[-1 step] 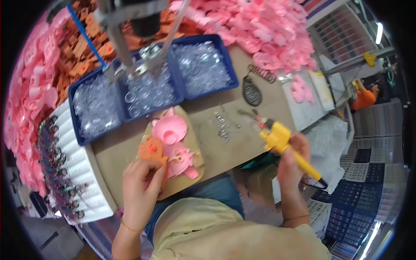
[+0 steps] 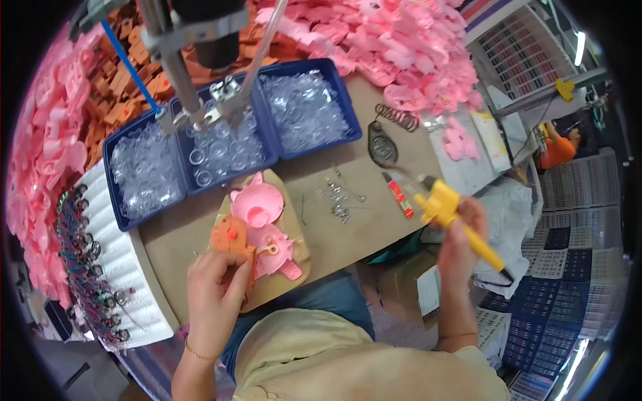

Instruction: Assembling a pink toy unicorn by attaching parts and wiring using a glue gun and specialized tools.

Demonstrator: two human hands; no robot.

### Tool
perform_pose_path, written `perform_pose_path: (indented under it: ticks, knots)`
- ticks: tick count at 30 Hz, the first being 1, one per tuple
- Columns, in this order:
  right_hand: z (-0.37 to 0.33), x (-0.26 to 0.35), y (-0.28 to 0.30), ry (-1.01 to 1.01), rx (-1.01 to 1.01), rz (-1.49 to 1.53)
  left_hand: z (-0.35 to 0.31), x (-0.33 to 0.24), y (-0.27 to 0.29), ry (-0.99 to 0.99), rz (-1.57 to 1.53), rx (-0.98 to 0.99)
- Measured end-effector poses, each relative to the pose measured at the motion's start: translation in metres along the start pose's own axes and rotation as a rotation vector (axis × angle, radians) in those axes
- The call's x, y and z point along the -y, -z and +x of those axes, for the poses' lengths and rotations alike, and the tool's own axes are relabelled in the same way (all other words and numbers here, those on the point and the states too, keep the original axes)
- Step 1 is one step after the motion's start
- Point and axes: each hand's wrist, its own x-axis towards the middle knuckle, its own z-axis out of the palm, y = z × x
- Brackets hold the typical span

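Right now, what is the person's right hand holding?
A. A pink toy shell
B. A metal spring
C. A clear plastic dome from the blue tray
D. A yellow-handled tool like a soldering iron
D: the right hand grips a yellow-handled tool with its metal tip pointing toward the table, while the left hand rests on the orange part beside the pink shell.

Left hand (image 2: 215, 289) low at centre-left, fingers curled in a pinch, forearm rising from the lower edge with a thin band at the wrist; right hand (image 2: 460, 235) raised farther right, fist closed, forearm near vertical.
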Motion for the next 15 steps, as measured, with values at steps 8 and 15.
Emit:
perform_pose_path:
  ticks: [8, 15]
  knots:
    - [0.112, -0.019, 0.014, 0.14, 0.144, -0.226, 0.002, -0.003, 0.01, -0.077, 0.098, -0.045]
    - [0.09, -0.068, 0.023, -0.466, 0.151, -0.096, -0.062, 0.008, 0.021, -0.278, 0.373, -0.114]
